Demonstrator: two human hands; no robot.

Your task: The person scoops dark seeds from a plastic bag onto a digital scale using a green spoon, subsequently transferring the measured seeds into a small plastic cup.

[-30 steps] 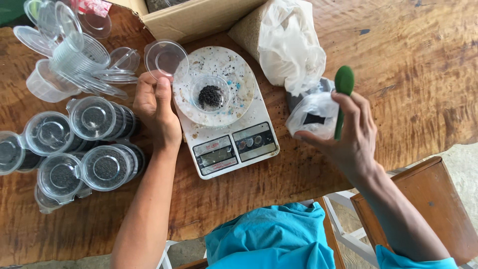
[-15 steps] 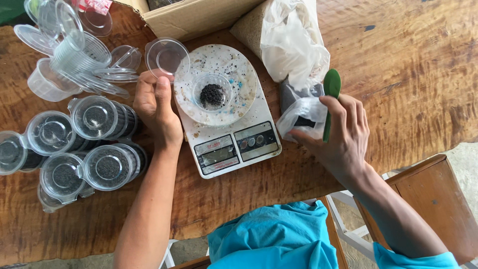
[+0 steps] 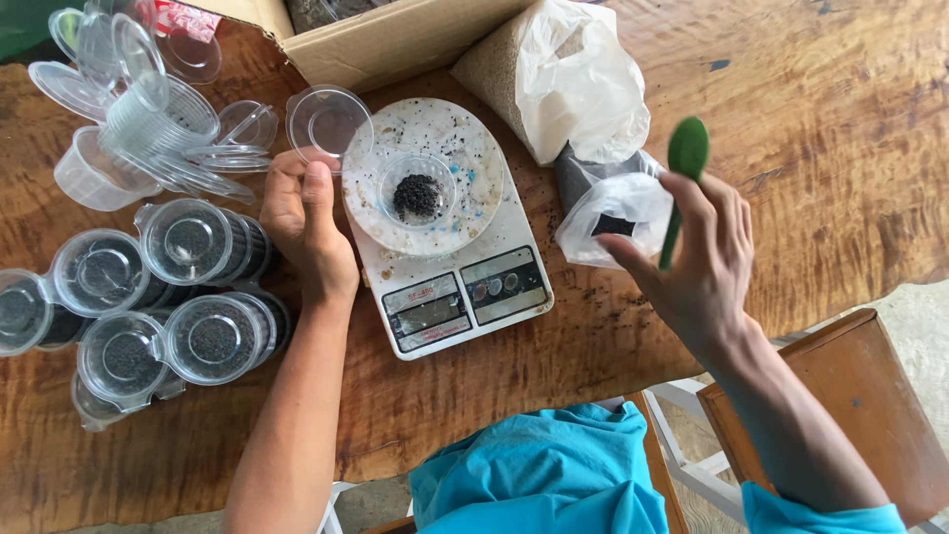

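Note:
A white kitchen scale (image 3: 450, 287) sits on the wooden table (image 3: 840, 119). A small clear cup (image 3: 417, 188) with dark granules stands on its round speckled pan. My left hand (image 3: 308, 222) rests in a loose fist beside the pan's left edge, holding nothing I can see. My right hand (image 3: 702, 257) holds a green plastic spoon (image 3: 682, 168) upright, to the right of a small plastic bag of dark granules (image 3: 613, 213).
Filled, lidded clear cups (image 3: 188, 297) lie in a cluster at the left. Empty cups and loose lids (image 3: 148, 109) are stacked at the upper left. A cardboard box (image 3: 395, 35) and a large white bag (image 3: 563, 79) stand behind the scale. A wooden chair (image 3: 850, 396) is at the lower right.
My right hand with the green spoon has dipped toward the small bag and then lifted back up and to the right. My left hand has stayed beside the scale.

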